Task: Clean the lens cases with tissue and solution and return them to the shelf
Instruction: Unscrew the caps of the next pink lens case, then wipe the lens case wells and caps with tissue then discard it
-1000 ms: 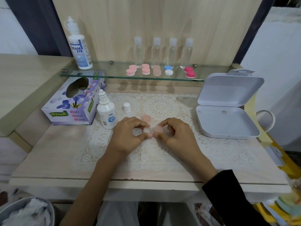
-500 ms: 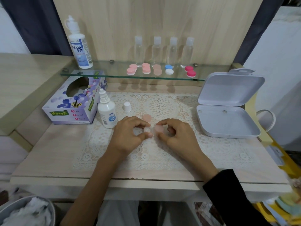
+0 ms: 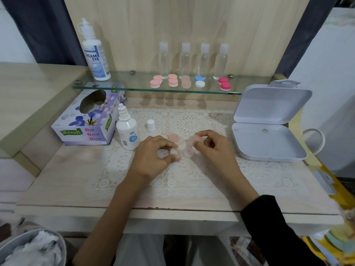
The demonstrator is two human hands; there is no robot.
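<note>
Lens case point(image 3: 185, 153), clear plastic, pinched by left hand point(image 3: 153, 158) fingers; right hand point(image 3: 215, 150) fingers pinch round pink cap point(image 3: 197, 140).

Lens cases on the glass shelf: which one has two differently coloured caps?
The fourth case from the left, with one blue cap and one white cap. The other four on the glass shelf each have matching caps: pink, peach or magenta.

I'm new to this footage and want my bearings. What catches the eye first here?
Over the lace mat mid-table, the left hand pinches a clear lens case and the right hand a pink cap. Behind, coloured lens cases line the glass shelf; an open white box sits at right.
</note>
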